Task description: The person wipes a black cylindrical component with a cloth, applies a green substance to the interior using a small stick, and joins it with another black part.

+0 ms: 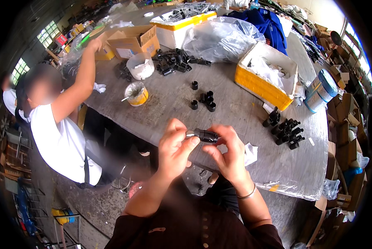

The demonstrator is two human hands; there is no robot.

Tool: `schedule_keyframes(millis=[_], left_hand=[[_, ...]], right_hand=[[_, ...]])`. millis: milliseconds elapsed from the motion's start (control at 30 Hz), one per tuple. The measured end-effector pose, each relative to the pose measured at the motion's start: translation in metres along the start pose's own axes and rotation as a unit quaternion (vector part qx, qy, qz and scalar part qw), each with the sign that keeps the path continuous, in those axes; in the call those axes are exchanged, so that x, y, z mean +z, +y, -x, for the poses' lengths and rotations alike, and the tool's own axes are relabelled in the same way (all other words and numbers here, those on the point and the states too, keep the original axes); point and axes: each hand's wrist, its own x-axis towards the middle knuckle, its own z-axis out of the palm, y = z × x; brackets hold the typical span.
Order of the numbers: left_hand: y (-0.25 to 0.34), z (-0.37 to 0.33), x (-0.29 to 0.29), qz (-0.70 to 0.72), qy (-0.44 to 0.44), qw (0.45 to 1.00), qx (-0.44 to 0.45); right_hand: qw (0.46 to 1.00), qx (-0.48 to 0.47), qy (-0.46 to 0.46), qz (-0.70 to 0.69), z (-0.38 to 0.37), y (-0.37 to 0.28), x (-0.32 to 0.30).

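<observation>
In front of me, above the near edge of the table, a black cylindrical part [206,136] with a bright metal end is held level between my two hands. My left hand [173,149] pinches its metal end between thumb and fingers. The index finger of my right hand [230,151] curls over the black end, with the thumb a little below. A small group of short black caps [209,96] stands on the table beyond my hands. To the right, several longer black parts [283,130] stand close together. A crumpled white tissue [250,154] lies beside my right hand.
A person in a white shirt [59,137] reaches over the table's left side. An orange-white tub [136,94], a white tub [140,67], a pile of black parts [173,62], a cardboard box [132,41], a yellow-edged foam box [258,88] and a blue-lidded container [320,91] stand around.
</observation>
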Motion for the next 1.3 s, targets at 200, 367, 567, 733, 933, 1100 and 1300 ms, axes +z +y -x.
schedule_keyframes(millis=[200,367,567,733,933,1100,1300], left_hand=[[0.006,0.0,0.002,0.047,0.001,0.998,-0.049],[0.004,0.001,0.003,0.072,0.017,0.995,-0.062],[0.008,0.002,0.002,0.074,0.024,0.994,-0.074],[0.014,0.0,0.004,0.096,0.013,0.989,-0.116],[0.009,0.001,0.005,0.116,0.007,0.985,-0.128],[0.011,0.001,0.008,0.161,0.018,0.973,-0.166],[0.008,0.002,0.01,0.184,0.027,0.966,-0.178]], right_hand=[[0.981,0.159,-0.071,-0.089,0.008,0.002,-0.004],[0.986,0.137,0.006,-0.098,0.003,-0.007,0.002],[0.983,0.158,-0.067,-0.071,0.009,0.001,-0.004],[0.995,0.092,-0.043,-0.005,0.005,-0.004,-0.004],[0.993,0.096,-0.076,0.001,0.005,0.003,-0.006],[0.997,0.057,-0.044,0.028,0.008,0.005,-0.003],[0.992,0.068,-0.077,0.072,0.008,0.004,-0.004]])
